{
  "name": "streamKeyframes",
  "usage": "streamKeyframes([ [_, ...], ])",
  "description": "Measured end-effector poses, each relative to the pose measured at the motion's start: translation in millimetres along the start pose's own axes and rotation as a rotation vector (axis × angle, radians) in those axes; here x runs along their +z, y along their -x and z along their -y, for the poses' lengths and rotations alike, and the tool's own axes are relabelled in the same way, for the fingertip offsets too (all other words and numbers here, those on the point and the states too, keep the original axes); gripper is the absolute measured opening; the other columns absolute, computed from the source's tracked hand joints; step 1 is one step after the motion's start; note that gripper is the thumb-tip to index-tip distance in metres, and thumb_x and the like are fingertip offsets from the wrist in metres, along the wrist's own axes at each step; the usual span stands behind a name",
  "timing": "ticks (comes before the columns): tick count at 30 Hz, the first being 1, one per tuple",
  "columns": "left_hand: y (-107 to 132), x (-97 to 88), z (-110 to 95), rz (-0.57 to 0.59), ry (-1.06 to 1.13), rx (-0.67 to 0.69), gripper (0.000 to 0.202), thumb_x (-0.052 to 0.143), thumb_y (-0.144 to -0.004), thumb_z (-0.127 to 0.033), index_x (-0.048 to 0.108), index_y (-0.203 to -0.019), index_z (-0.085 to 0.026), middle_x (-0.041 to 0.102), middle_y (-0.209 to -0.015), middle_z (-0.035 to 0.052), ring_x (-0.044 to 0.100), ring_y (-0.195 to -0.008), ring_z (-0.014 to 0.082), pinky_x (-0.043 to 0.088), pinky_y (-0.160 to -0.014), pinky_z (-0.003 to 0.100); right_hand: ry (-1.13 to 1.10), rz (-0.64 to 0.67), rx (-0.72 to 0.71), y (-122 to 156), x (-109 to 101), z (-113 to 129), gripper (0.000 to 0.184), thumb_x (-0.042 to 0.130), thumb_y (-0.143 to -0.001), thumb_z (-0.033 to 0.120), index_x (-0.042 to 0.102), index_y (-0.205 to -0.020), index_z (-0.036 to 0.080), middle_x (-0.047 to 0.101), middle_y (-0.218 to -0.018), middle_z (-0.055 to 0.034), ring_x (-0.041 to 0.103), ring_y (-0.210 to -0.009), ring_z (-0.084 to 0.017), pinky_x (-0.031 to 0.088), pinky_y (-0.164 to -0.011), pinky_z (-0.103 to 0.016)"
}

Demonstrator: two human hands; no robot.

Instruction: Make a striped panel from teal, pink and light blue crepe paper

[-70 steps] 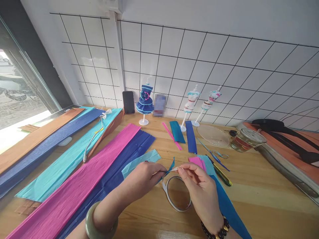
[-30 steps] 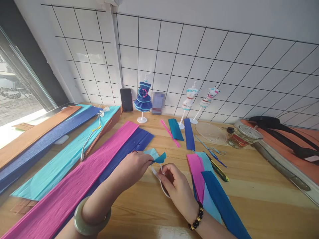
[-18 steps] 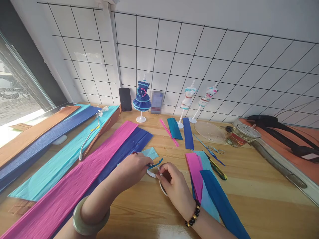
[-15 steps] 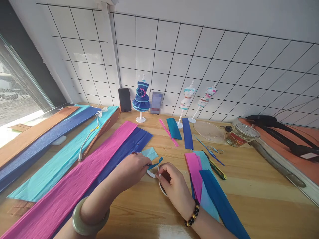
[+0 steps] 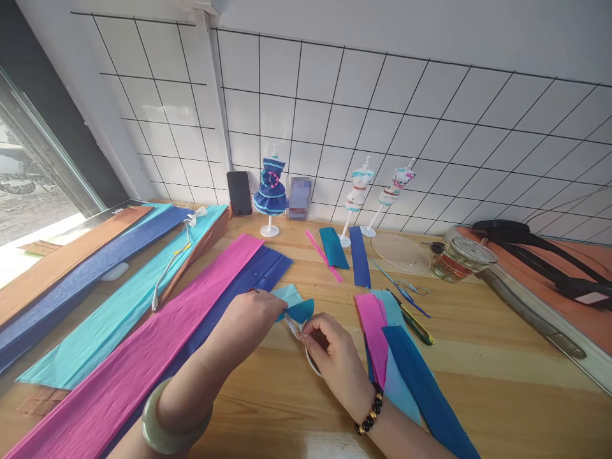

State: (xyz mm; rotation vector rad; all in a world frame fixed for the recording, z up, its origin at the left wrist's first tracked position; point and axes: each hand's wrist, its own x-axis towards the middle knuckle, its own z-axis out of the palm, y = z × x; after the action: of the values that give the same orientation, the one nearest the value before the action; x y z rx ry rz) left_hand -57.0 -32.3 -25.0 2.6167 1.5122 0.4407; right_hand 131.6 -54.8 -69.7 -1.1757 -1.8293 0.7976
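My left hand point(image 5: 253, 320), a jade-green bangle on its wrist, is closed with a small teal piece of crepe paper point(image 5: 303, 310) pinched at the fingertips. A white strip of tape point(image 5: 291, 326) runs from that paper to my right hand point(image 5: 337, 352). The right fingers are closed on a white tape roll point(image 5: 312, 363), mostly hidden behind them. Just beyond my left fingers lies a light blue paper piece point(image 5: 289, 294) on the wooden table.
Long crepe paper strips, including a pink one point(image 5: 157, 357), cover the left side. Pink and blue pieces point(image 5: 371, 319) and a cutter knife point(image 5: 417, 325) lie right. Behind stand a dressed mini mannequin point(image 5: 271, 191), two bare-stand mannequins point(image 5: 358, 188), a phone point(image 5: 240, 193) and a jar point(image 5: 463, 258).
The teal paper has turned from nearly edge-on to showing its flat face, and the tape strip has tilted with it. My left hand has shifted slightly; the right stays in place.
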Motion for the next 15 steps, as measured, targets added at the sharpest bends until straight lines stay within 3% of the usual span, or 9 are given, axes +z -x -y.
streamKeyframes([
  [4,2.4,-5.3,-5.5,0.000,-0.004,-0.003,0.021,0.045,-0.085,-0.010,0.062,-0.076,-0.019,0.064,-0.069,0.0007,0.062,-0.064,0.0145,0.045,-0.063,0.023,-0.015,-0.010,0.002,0.9,0.0,0.9,0.009,0.053,-0.084,0.020,0.054,-0.076,0.022,0.060,-0.077,-0.0010,0.056,-0.073,-0.016,0.043,-0.066,-0.026],
  [15,2.2,0.0,-14.8,-0.108,0.096,-0.002,0.026,0.040,-0.086,-0.006,0.061,-0.094,-0.019,0.067,-0.085,0.0035,0.064,-0.081,0.0169,0.049,-0.075,0.026,-0.044,-0.020,0.028,3.4,-0.9,2.0,0.014,0.053,-0.087,0.030,0.052,-0.076,0.022,0.059,-0.076,-0.0009,0.055,-0.071,-0.015,0.043,-0.063,-0.025],
])
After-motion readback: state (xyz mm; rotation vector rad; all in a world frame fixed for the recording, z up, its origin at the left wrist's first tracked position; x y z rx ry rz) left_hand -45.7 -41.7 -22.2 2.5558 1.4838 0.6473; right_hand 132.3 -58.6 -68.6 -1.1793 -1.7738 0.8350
